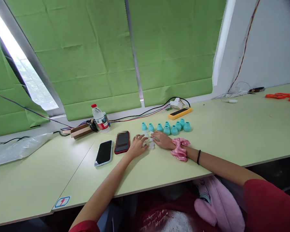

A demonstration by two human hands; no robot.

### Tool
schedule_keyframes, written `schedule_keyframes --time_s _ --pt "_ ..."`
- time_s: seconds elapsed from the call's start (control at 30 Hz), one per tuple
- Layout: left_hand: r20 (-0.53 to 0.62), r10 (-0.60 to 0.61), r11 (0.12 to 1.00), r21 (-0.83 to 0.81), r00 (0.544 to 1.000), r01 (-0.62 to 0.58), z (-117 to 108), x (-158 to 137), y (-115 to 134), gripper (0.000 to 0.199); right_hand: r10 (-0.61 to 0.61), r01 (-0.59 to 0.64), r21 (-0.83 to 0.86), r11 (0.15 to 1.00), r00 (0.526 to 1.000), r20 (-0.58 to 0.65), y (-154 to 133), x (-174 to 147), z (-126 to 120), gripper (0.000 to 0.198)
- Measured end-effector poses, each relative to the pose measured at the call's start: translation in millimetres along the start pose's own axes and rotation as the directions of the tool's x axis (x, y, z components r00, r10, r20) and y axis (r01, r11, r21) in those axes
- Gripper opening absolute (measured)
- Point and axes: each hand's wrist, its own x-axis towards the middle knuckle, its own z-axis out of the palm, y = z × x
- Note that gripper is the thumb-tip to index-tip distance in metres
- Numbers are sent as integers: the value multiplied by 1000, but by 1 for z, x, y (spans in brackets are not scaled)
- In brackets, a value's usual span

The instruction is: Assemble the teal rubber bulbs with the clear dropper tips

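Note:
Both hands rest on the pale tabletop around a small cluster of translucent whitish plastic pieces [151, 146]. My left hand [137, 146] is at the left side of the cluster, palm down, its fingers apart and touching the nearest pieces. From the right, my right hand [163, 140] reaches in with fingers stretched over the pieces. Neither visibly grips one, though the fingertips partly cover them. Just behind stand several small teal vase-shaped pots [174, 130], upright in a loose group. A pink scrunchie [180, 149] is on my right wrist.
Left of my hands lie a dark-red-cased phone [122, 142] and a light-cased phone [103, 153]. Farther back are a red-capped bottle [101, 119], an open cardboard box [81, 131], cables and a yellow power strip [180, 113]. Orange-handled tools [281, 96] lie far right.

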Motion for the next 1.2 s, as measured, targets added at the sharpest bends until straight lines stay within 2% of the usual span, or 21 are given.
schedule_keyframes --time_s 0.2,0.43,0.5,0.63,0.83,0.93,1.0,1.1,1.2 --pt "-37 9 1000 21 999 -8 -4 -1 2 23 27 -26 -42 999 999 35 -7 -4 -7 33" --pt "-34 -127 988 86 991 130 2 0 9 26 43 -44 -73 996 999 -20 -17 -6 -17 27" --pt "-37 -166 980 109 985 169 4 0 10 26 9 -9 -47 999 1000 -6 -14 -6 -22 22" --pt "-36 -249 958 137 968 251 5 2 12 26 -88 85 35 996 989 115 -6 -8 -30 20" --pt "31 -348 934 101 937 343 -1 4 14 25 -165 161 94 983 986 39 -14 -14 -35 36" --pt "50 -356 931 106 933 350 -2 5 14 25 -223 220 86 972 974 37 -26 -15 -31 41" --pt "64 -355 932 96 933 349 -2 4 13 23 -235 232 68 970 971 43 -31 -15 -26 36" --pt "85 -340 940 51 936 337 -2 3 9 20 -218 214 82 973 975 47 -32 -15 -21 29" --pt "69 -304 952 6 950 305 -5 2 3 20 -196 190 154 970 980 23 -28 -15 -20 30"
